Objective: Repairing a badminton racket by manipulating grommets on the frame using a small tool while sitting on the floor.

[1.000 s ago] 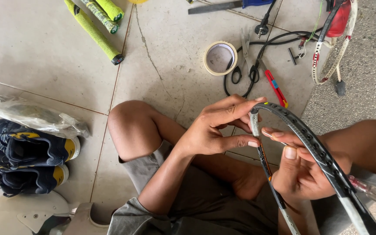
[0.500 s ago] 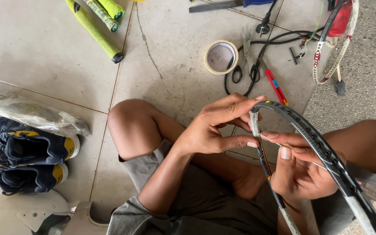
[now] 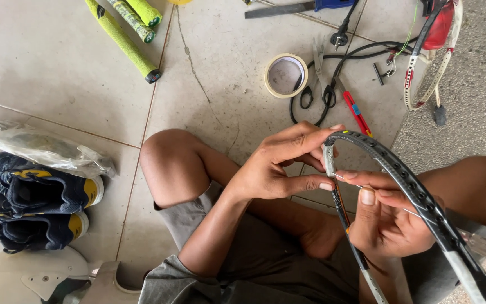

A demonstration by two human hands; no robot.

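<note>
Over your lap, your left hand (image 3: 277,169) pinched the racket frame (image 3: 400,180) top while your right hand (image 3: 389,219) pinched a thin string (image 3: 349,183), which could have slipped free under tension.

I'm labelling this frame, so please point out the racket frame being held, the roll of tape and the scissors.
Racket frame (image 3: 400,169), head view, on the dark curved rim.
Roll of tape (image 3: 269,83), head view, on its left wall.
Scissors (image 3: 318,62), head view, on the blades.
</note>
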